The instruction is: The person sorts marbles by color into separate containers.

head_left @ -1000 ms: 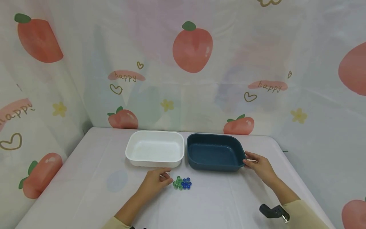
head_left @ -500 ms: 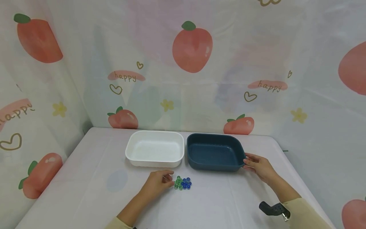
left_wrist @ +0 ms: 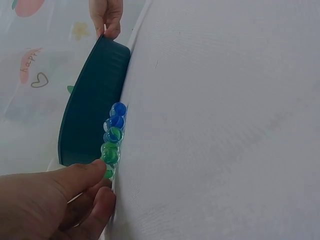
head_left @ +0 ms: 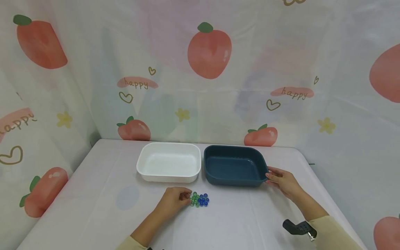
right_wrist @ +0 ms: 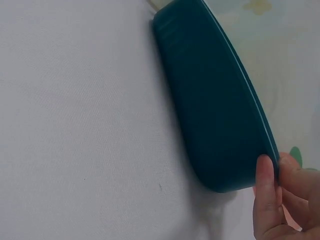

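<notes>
Green glass marbles (head_left: 194, 198) and blue glass marbles (head_left: 203, 199) lie in one tight cluster on the white tablecloth, in front of two dishes. My left hand (head_left: 175, 200) is at the left edge of the cluster, fingers loosely bent. In the left wrist view its thumb (left_wrist: 95, 172) is right by the nearest green marble (left_wrist: 108, 174); whether it touches is unclear. My right hand (head_left: 285, 182) pinches the right rim of the dark blue dish (head_left: 237, 182), thumb on one side and fingers on the other, as the right wrist view shows.
The white dish (head_left: 168, 178) stands just left of the dark blue one, a narrow gap between them. Both have bare insides. Behind the table (head_left: 93, 208) hangs a fruit-print curtain (head_left: 212, 104). A black device (head_left: 299, 227) sits by the right sleeve.
My left hand has slid slightly right and nearer to the green marbles. The right hand keeps its hold on the dark blue dish, and the marbles and dishes stay in place.
</notes>
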Action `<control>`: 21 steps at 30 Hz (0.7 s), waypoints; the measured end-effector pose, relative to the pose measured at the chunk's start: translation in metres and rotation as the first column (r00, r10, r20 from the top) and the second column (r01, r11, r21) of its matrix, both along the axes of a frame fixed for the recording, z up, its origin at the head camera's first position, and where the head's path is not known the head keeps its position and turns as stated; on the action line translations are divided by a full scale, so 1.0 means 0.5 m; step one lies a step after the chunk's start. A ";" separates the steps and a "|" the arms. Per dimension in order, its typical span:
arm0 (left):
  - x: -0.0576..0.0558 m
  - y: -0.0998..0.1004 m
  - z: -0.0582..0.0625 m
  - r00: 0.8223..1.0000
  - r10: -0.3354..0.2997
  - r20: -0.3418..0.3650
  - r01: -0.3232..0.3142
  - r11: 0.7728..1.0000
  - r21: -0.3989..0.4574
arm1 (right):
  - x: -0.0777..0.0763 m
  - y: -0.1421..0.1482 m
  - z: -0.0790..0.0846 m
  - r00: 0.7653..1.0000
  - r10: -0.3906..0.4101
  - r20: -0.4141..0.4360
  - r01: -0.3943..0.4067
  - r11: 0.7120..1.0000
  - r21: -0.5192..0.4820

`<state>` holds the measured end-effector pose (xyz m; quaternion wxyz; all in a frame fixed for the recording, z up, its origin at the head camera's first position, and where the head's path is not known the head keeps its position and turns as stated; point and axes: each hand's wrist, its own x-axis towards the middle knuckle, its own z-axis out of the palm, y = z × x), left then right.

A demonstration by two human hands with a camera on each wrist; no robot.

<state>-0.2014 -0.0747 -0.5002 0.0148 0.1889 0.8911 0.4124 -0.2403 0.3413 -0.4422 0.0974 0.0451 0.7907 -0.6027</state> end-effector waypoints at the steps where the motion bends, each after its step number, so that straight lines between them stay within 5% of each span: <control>1: 0.000 0.000 0.000 1.000 0.000 -0.001 0.000 1.000 -0.003 | 0.000 -0.001 0.001 1.000 -0.002 0.001 0.002 1.000 0.000; 21: 0.002 0.003 0.005 0.999 0.016 0.040 -0.014 0.999 -0.036 | 0.000 -0.003 0.004 1.000 -0.003 0.016 0.003 1.000 0.009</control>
